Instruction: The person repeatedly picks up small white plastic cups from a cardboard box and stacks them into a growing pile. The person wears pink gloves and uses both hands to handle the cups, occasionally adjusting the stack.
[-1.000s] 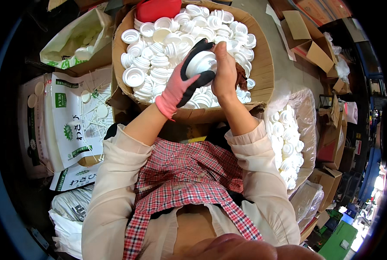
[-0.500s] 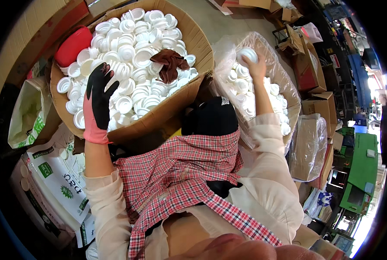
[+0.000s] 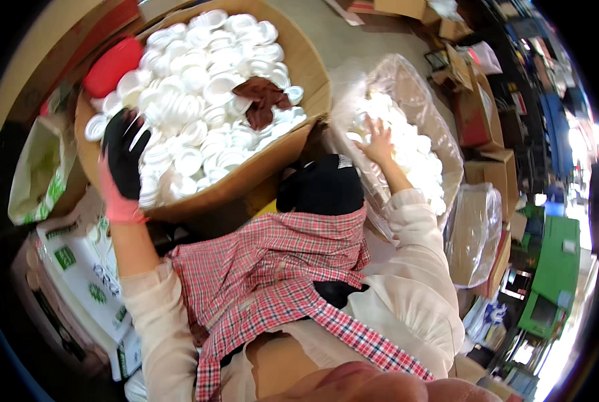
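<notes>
My left hand (image 3: 123, 164), in a pink-and-black glove, is open over the left side of a large cardboard bin (image 3: 313, 74), its spread fingers near a heap of white plastic lids (image 3: 192, 80). My bare right hand (image 3: 380, 144) is open with spread fingers on more white pieces (image 3: 420, 167) in a smaller box lined with clear plastic (image 3: 440, 124). Whether its fingertips touch any single piece is blurred. A crumpled brown cloth (image 3: 259, 100) and a red pouch (image 3: 111, 67) lie on the large bin's heap.
An open white sack (image 3: 38, 167) and printed sheets (image 3: 78, 268) are at the left. Cardboard boxes (image 3: 490, 174) and a plastic-wrapped carton (image 3: 470, 234) line the right side, with green machinery (image 3: 551, 268) beyond. Grey floor (image 3: 346, 40) shows behind the bins.
My hands have parted from around a white lid. My right hand carried it to the smaller box and has let go. My left hand moved left, and the view has shifted.
</notes>
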Demonstrator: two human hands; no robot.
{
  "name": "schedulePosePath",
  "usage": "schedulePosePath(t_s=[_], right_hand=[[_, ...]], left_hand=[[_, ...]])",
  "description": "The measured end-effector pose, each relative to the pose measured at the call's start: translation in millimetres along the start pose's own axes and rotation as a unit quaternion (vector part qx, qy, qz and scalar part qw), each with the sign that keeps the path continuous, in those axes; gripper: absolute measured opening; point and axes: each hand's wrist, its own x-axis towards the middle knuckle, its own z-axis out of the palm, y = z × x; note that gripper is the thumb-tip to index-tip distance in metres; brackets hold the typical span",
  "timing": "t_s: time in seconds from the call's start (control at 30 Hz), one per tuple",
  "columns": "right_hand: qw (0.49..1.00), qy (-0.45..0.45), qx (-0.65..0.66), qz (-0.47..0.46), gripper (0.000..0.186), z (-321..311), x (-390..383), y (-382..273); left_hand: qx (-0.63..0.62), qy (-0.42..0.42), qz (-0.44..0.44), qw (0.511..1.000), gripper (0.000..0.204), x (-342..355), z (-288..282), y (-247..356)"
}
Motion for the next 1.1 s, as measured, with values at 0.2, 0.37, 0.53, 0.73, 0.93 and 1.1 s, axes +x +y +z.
schedulePosePath(t_s=[0.2,0.37,0.53,0.73,0.93,1.1], right_hand=[[0.999,0.017,0.046,0.008,0.091,10.9,11.9,0.1],[0.994,0.094,0.044,0.036,0.087,28.9,48.1,4.7],[0.976,0.158,0.112,0.098,0.086,38.4,110.4,23.0],[0.973,0.188,0.072,0.11,0.077,59.4,143.0,47.8],[0.989,0.137,-0.039,0.037,0.074,66.6,183.3,97.9],[0.987,0.161,-0.003,0.023,0.082,-9.1,57.6,60.2]], left_hand=[[0.057,-0.045,0.011,0.997,0.041,-0.7,1.4,-3.8],[0.096,-0.028,-0.024,0.995,0.042,10.8,2.9,-10.7],[0.132,-0.017,-0.049,0.99,0.042,23.6,11.0,-20.6],[0.155,-0.032,-0.052,0.986,0.042,31.6,25.0,-24.1],[0.179,-0.062,-0.085,0.978,0.042,42.5,35.3,-40.5],[0.192,-0.06,-0.075,0.977,0.045,39.9,39.7,-30.4]])
